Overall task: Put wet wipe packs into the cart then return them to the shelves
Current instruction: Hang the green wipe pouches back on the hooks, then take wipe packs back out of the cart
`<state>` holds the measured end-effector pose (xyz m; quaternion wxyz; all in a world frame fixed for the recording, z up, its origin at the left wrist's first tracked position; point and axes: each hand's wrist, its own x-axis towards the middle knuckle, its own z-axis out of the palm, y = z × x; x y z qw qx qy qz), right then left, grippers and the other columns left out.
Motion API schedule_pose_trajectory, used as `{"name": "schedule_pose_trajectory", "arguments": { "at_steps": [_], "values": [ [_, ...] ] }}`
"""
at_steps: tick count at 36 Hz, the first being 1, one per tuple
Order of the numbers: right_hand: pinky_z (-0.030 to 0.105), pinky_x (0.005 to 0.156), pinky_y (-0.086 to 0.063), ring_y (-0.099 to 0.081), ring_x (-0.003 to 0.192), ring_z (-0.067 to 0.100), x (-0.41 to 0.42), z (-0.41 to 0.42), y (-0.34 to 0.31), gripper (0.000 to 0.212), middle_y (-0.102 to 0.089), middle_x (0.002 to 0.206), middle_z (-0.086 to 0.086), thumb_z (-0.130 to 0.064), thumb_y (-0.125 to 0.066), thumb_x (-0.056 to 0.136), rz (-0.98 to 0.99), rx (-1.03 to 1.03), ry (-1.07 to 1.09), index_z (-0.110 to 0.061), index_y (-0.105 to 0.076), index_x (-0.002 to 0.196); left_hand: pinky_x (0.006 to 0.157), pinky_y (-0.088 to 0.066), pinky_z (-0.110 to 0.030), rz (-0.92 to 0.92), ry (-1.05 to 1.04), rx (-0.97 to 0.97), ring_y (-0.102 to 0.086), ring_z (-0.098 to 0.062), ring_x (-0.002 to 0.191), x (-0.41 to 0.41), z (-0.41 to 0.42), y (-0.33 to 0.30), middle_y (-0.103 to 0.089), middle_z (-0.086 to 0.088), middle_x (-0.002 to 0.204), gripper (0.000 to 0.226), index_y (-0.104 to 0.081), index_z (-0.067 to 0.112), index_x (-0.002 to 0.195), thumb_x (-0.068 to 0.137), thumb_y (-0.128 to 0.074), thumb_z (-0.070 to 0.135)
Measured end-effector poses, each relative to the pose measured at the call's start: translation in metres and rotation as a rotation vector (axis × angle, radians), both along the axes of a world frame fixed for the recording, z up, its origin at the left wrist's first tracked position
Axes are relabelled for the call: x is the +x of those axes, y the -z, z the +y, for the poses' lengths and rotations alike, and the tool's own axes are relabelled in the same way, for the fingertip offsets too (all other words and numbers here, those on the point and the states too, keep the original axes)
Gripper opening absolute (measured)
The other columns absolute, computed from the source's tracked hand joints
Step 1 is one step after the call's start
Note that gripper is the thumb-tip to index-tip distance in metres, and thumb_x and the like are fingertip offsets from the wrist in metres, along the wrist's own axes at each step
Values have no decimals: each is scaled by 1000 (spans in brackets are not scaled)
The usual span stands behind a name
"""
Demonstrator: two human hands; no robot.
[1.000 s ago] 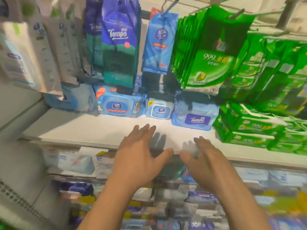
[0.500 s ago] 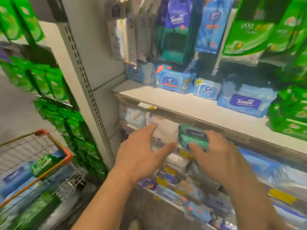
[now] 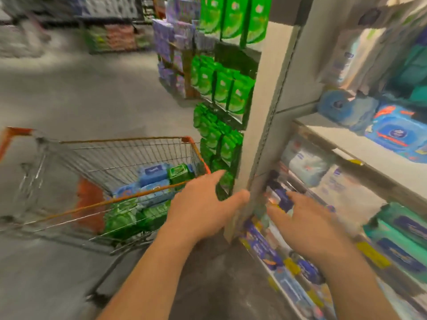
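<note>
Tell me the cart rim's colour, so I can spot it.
Orange, on the cart rim, in the head view.

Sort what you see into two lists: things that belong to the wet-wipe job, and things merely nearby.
Job: shopping cart; blue wipe packs and green wipe packs in it; blue pack on the shelf; left hand; right hand.

Nearby: hanging green pouches; yellow price tags; far aisle shelves.

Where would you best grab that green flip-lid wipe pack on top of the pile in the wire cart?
Take the green flip-lid wipe pack from above, fingers across its two long side edges. It lies flat, lid up, atop the pile, and the wire cart's walls block any side approach.
</note>
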<state>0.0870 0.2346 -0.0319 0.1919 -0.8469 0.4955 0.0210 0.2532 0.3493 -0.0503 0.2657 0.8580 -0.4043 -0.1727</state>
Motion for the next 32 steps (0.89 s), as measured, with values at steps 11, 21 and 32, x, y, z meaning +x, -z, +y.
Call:
{"name": "schedule_pose_trajectory", "arguments": {
  "at_steps": [11,21,32],
  "values": [
    [45,109,-42,-48,135,34,175,54,9,74,-53,147,8,-67,-47,94,70,-18,-178,-21,-38,152,117,-33,-46,188,-235,-43,-35,-19,148,159,88,16,-32,11,164,86,-29,45,157,83,-41,86],
    [36,99,-45,-54,129,31,299,85,20,70,-53,148,7,-62,-47,97,88,0,-279,-20,-39,153,118,-35,-44,258,-381,-102,-41,-18,144,273,143,41,-39,9,161,93,-39,38,154,77,-34,89],
    [40,88,-50,-60,112,28,385,68,49,60,-64,124,7,-60,-49,97,145,-12,-372,-16,-50,138,119,-34,-44,354,-491,-54,-42,-19,144,343,144,81,-41,8,160,90,-35,35,157,82,-36,86]
  ]
}}
